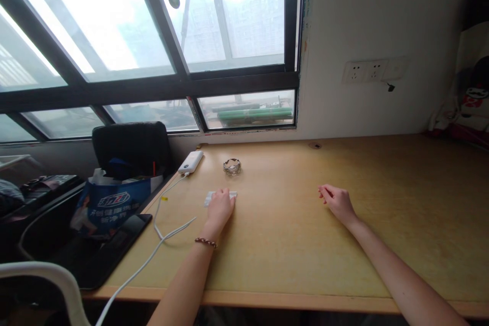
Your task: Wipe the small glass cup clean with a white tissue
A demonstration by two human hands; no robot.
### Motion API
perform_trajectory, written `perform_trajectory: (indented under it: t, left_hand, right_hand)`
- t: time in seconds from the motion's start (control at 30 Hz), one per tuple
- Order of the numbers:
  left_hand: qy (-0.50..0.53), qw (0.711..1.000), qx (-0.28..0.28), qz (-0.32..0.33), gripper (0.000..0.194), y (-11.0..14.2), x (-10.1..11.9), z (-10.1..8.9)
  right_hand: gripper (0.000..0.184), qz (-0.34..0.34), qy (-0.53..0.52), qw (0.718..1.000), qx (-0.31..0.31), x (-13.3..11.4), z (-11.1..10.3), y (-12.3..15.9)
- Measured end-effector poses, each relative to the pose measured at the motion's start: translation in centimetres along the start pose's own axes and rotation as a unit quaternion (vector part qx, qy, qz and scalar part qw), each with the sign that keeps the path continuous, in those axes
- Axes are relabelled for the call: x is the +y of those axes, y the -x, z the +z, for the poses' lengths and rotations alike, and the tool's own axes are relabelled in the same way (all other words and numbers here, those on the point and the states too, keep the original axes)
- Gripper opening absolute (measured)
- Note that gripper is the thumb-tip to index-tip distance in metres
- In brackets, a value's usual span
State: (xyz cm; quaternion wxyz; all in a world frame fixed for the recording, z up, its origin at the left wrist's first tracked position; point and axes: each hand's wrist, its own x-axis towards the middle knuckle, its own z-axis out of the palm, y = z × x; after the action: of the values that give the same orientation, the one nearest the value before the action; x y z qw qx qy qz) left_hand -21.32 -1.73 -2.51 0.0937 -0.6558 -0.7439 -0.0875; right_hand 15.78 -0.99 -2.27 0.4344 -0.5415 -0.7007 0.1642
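My left hand [220,209] is closed over a small flat white packet [208,198] on the table, fingers on top and thumb along its right side. Most of the packet is hidden under the hand; its left end and a bit on the right show. Just beyond it stands an openwork silver metal ring-shaped piece [232,167], not touched by either hand. Off to the right, my right hand [339,205] is held with fingers curled and thumb against them. Whether anything small is inside those fingers is hidden.
A white power bank [191,162] with a white cable [156,250] lies along the left of the wooden table [282,249]. Beyond that edge are a black chair [132,145] and a blue bag [114,209]. Wall sockets [365,71] sit above the table, beside the window.
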Motion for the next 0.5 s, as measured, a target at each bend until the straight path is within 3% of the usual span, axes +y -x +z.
perform_trajectory:
  t: [0.5]
  left_hand:
    - [-0.013,1.000,-0.009,-0.004,0.032,0.46,0.73,-0.82]
  right_hand:
    - [0.035,-0.016,0.016,1.000,0.006,-0.15,0.03,0.03]
